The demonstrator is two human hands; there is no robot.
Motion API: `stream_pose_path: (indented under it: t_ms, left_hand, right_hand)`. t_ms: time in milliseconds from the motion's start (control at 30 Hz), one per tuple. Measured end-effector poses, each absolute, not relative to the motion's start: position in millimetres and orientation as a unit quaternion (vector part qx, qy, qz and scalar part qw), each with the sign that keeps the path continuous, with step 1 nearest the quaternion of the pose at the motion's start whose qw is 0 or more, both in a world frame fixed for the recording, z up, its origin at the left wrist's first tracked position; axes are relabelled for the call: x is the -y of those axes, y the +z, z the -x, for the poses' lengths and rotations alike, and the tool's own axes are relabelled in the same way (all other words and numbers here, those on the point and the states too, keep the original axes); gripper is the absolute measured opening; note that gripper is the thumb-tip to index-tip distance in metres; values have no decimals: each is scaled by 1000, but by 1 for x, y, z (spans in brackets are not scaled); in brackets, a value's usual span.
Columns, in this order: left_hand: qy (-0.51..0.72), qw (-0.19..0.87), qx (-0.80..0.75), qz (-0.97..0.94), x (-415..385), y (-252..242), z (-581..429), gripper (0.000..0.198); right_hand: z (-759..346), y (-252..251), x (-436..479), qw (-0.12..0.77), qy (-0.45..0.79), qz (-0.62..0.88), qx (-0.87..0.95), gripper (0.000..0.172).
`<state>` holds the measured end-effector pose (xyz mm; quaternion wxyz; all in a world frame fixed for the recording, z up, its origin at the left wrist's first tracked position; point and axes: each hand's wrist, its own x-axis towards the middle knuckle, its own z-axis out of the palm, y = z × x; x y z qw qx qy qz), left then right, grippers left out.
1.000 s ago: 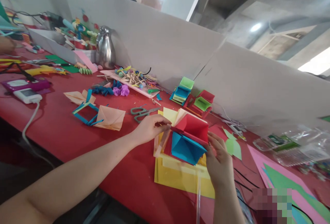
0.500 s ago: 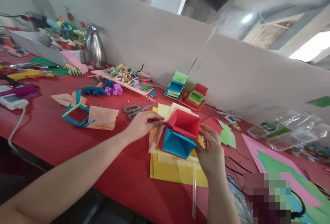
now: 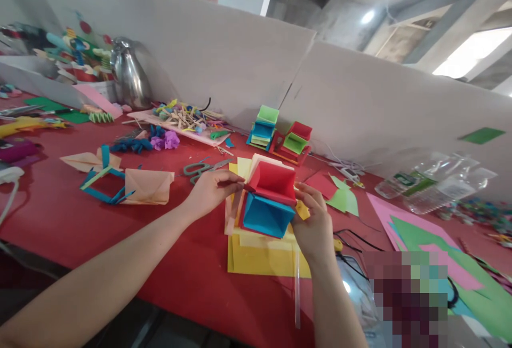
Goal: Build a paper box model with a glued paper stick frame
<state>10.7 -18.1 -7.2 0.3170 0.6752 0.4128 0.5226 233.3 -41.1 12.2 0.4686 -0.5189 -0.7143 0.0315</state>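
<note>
Red table (image 3: 192, 284) beneath, my left hand (image 3: 214, 190) pinches the red box (image 3: 274, 180); my half-curled right hand (image 3: 315, 228) grips its other side.

Craft wkshp: scissors (image 3: 205, 167), col. paper (image 3: 416, 238) on red tbl (image 3: 192, 268)

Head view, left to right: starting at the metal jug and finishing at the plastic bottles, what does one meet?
Metal jug, purple crumpled paper, left hand, red paper box, right hand, light-green paper, plastic bottles.
</note>
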Motion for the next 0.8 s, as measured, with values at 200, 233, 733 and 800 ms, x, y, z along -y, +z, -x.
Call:
stream_pose_path:
  t_ms: [200,233,733,800]
  left_hand:
    - [516,310,-421,-678,17,-7,-10,15]
    - [514,312,-423,-678,17,-7,-9,15]
    - [541,361,-439,-620,11,-21,1,39]
    - [548,370,-439,-609,10,-22,1,39]
  right_hand:
    - [-232,15,43,470,37,512,718,14]
    - [-233,16,44,472,42,512,716,13]
    - [-250,23,53,708,304,423,476,24]
    - [-251,23,53,713,324,410,468,23]
